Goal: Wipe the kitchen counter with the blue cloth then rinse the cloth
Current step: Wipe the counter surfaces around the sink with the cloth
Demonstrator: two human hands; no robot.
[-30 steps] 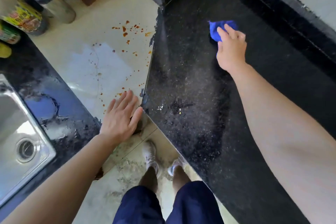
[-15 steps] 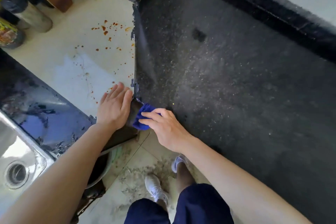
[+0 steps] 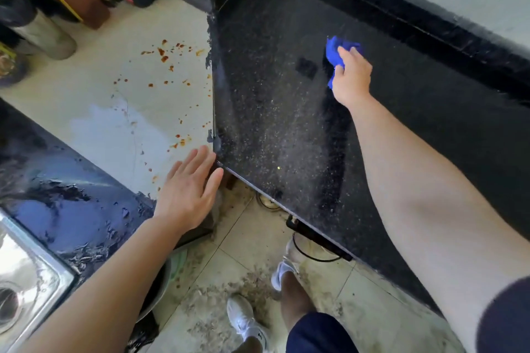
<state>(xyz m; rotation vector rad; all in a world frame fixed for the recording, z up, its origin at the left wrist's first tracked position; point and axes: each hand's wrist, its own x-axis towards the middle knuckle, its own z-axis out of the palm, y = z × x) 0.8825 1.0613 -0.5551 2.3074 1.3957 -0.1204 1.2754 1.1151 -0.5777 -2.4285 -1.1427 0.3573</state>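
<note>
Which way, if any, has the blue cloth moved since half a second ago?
Yes. The blue cloth, in the right hand, went from the black counter's near corner away toward its back ledge.

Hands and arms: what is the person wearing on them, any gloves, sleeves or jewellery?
No gloves: the left hand and right hand are bare, no ring or watch visible. The left forearm and right forearm are uncovered. A dark navy short sleeve shows on the right upper arm; none shows on the left.
</note>
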